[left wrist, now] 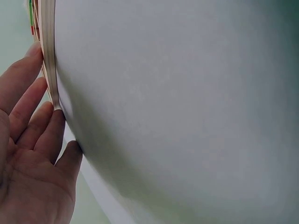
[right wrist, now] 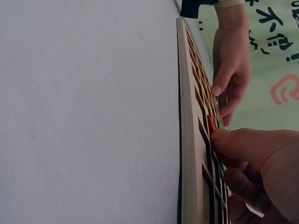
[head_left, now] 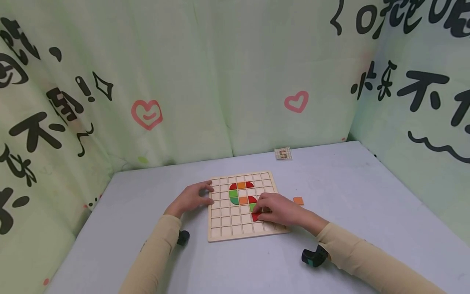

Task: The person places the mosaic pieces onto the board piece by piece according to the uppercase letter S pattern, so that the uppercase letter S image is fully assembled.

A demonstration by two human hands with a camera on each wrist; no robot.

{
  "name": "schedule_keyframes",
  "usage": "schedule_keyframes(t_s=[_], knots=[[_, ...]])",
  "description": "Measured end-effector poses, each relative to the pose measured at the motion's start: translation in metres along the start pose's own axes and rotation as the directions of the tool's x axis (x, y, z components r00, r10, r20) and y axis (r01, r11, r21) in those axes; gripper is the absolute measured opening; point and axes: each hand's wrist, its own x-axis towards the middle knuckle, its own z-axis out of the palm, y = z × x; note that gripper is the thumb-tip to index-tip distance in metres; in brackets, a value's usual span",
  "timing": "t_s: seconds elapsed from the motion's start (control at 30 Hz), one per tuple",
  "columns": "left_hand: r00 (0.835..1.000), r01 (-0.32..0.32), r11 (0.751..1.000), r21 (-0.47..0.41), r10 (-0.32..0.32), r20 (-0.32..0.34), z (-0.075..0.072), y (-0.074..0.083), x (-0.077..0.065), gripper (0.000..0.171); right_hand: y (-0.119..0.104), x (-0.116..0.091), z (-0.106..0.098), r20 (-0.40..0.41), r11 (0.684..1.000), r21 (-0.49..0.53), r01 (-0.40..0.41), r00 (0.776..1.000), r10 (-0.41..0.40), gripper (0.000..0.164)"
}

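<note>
A wooden grid board [head_left: 221, 222] lies on the white table, with red, orange and green tiles forming a curved shape in its cells. My left hand [head_left: 191, 197] touches the board's left edge, its fingers spread along the side; in the left wrist view the fingertips [left wrist: 33, 49] meet the wooden rim. Over the board's right part, my right hand [head_left: 279, 209] pinches a red tile [head_left: 255, 217] low in the grid, just below a light green tile [head_left: 252, 207]. The right wrist view shows the thumb against that red tile [right wrist: 211, 125]; the other fingers are partly hidden.
A loose orange tile [head_left: 298, 201] lies on the table right of the board. Near the back edge is a small patterned card [head_left: 283, 154]. Printed curtains [head_left: 220, 81] stand behind the table and at both sides.
</note>
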Motion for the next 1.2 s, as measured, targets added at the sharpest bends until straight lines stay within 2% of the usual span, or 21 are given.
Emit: schedule_keyframes(t_s=[0.37,1.2], knots=[[1.000,-0.010,1.000,0.008,0.010,-0.002,-0.0023,0.0012,-0.0007,0.035,-0.0037,0.0022,0.0001,-0.004,1.000,-0.007,0.019,1.000,-0.019,0.015],[1.000,0.001,1.000,0.006,-0.001,0.000,-0.0012,0.0019,-0.0020,0.035,-0.0038,0.0040,0.0030,-0.002,1.000,0.004,-0.015,1.000,0.015,0.014]])
